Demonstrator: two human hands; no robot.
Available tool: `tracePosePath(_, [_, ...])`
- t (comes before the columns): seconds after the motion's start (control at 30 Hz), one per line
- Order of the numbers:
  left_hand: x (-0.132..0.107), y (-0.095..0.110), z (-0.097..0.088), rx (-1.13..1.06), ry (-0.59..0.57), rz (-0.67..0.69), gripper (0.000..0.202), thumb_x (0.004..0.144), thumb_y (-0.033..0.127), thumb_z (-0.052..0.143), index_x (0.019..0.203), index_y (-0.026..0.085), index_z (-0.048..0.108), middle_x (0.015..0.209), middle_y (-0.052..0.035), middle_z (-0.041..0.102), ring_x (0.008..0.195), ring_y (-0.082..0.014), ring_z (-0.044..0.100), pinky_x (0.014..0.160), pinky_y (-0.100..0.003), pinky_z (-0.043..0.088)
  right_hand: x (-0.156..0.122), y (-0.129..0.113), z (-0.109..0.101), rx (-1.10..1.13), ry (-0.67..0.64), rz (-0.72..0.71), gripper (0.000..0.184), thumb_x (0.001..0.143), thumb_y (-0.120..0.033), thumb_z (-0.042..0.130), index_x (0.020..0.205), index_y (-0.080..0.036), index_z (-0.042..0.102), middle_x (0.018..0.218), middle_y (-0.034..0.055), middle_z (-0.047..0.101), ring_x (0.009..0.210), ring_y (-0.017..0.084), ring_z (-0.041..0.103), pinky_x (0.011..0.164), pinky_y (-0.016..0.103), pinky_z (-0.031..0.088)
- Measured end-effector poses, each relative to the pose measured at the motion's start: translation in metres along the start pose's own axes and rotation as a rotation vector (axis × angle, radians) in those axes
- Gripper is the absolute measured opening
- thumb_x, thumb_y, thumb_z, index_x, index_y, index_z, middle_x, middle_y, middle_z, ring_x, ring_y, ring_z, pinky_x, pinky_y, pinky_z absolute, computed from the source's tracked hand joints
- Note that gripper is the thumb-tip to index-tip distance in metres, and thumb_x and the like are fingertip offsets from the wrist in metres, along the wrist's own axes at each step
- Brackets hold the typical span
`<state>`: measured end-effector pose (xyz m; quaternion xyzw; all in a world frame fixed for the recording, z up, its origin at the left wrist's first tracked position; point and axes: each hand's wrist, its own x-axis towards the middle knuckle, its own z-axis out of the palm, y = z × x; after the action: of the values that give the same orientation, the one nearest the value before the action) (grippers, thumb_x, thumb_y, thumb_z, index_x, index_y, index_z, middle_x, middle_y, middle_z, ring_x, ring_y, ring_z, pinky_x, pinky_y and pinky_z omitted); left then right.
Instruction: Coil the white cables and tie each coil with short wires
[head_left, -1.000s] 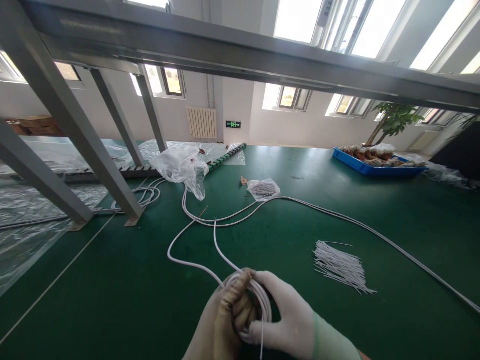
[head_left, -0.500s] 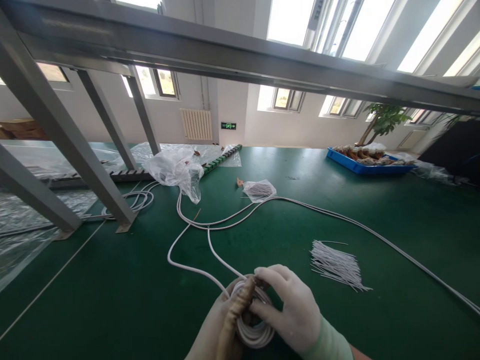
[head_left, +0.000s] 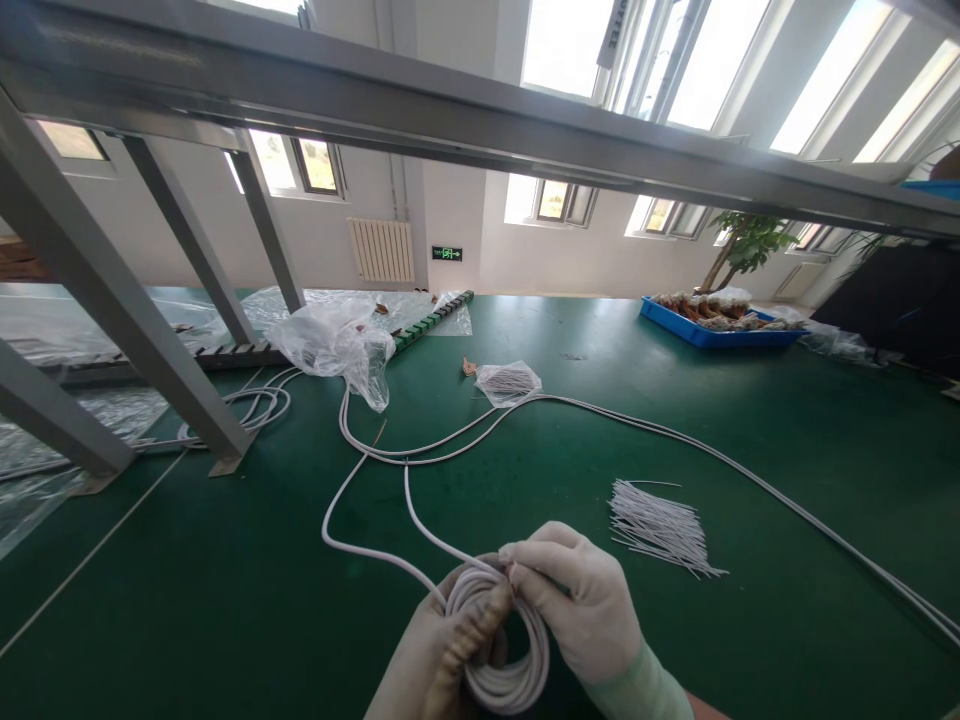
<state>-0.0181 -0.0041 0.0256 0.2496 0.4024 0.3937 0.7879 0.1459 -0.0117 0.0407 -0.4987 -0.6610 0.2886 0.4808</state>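
Observation:
A coil of white cable [head_left: 517, 680] is in my gloved left hand [head_left: 442, 640], whose thumb lies across the loops. My gloved right hand [head_left: 577, 590] pinches thumb and forefinger together at the coil's upper right, by the left thumb tip. What the pinch holds is too small to make out. Two cable lengths [head_left: 360, 548] run from the coil away over the green table [head_left: 225, 600]. To the right of my right hand lies a loose pile of short thin white ties [head_left: 660, 525].
A clear bag [head_left: 510, 383] of similar ties lies farther back, beside long cables [head_left: 675, 432] crossing the table. Grey metal posts [head_left: 142, 290] and an overhead beam [head_left: 450, 120] frame the left and top. Crumpled plastic [head_left: 337, 340] and a blue tray [head_left: 720, 335] stand at the back.
My right thumb has come out of the coil's middle and up to the forefinger in a pinch. The coil has turned to show more of its loops. The view has shifted slightly.

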Motion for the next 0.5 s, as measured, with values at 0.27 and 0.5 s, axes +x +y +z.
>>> tracePosePath(0.27, [-0.004,0.001,0.001,-0.055,0.026,-0.030,0.048,0.069,0.032,0.090,0.111,0.019,0.073,0.086,-0.0047,0.076,0.082,-0.0241,0.072,0.082,-0.035,0.058,0.015,0.011,-0.018,0.178,0.042,0.111,0.042,0.107,-0.048,0.046,0.108,-0.017,0.075,0.086,0.0068,0.070,0.071,0.019,0.067,0.066,0.033,0.058])
tracePosePath(0.5, [-0.009,-0.007,0.002,-0.171,0.072,-0.036,0.028,0.075,0.029,0.083,0.100,0.024,0.073,0.091,-0.0053,0.076,0.092,-0.0259,0.073,0.091,-0.038,0.057,0.009,0.009,-0.032,0.182,-0.283,0.165,0.010,0.089,-0.014,0.066,0.095,-0.018,0.074,0.091,0.0035,0.067,0.077,0.018,0.065,0.070,0.031,0.055])
